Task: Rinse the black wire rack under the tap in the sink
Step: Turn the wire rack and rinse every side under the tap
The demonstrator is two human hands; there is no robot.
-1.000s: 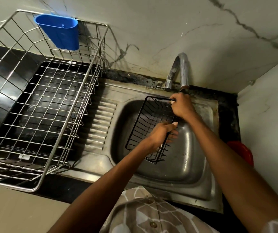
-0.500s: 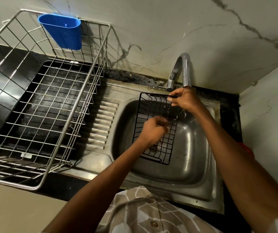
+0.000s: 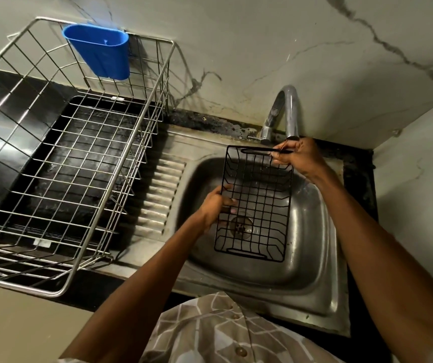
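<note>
The black wire rack (image 3: 260, 205) hangs over the steel sink (image 3: 312, 258), its open grid facing me so the drain shows through it. My right hand (image 3: 298, 159) grips the rack's top rim just below the spout of the chrome tap (image 3: 290, 111). My left hand (image 3: 216, 205) holds the rack's left edge, fingers curled round the wires. Whether water runs from the tap I cannot tell.
A large steel wire dish basket (image 3: 74, 163) stands on the black counter at the left, with a blue plastic cup (image 3: 100, 51) hooked on its back rim. The ribbed draining board (image 3: 157, 195) lies between the basket and the sink. Marble walls close in behind and at the right.
The rack has turned from edge-on to flat toward me and risen nearer the spout. My left hand has shifted from the rack's middle to its left edge.
</note>
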